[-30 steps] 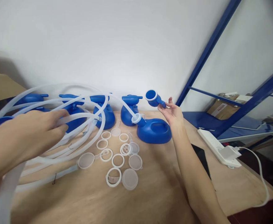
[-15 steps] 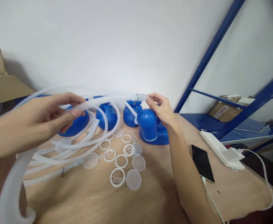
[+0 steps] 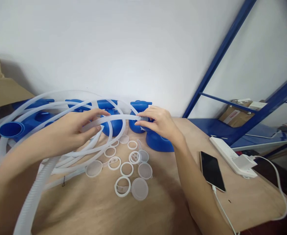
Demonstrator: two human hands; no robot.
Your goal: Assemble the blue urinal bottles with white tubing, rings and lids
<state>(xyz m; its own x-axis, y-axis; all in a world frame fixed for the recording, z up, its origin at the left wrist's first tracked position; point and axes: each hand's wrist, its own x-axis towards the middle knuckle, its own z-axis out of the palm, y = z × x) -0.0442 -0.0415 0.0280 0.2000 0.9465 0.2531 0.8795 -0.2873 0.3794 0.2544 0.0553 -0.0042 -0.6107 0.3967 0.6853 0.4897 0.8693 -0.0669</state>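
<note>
A translucent white corrugated hose (image 3: 120,117) stretches between my two hands above the table. My left hand (image 3: 71,129) is closed around it, thumb below and fingers above; the rest of the hose hangs toward the lower left. My right hand (image 3: 160,123) pinches the hose near its far end, which the fingers partly hide. Just beneath that hand sits a blue plastic container (image 3: 158,142), its upper part covered by the hand. Several white rings (image 3: 127,169) and round translucent lids (image 3: 139,188) lie on the table below the hose.
Coiled white tubing (image 3: 84,161) and more blue containers (image 3: 112,125) occupy the left and back. An open cardboard box (image 3: 5,93) stands far left. On the right are a phone (image 3: 212,171) on its cable, a white power strip (image 3: 231,156) and a blue metal shelf (image 3: 218,58).
Both hands and the hose have come down. My right hand has shifted slightly left and now covers the hose end; my left hand has moved right, bringing the hands closer together.
</note>
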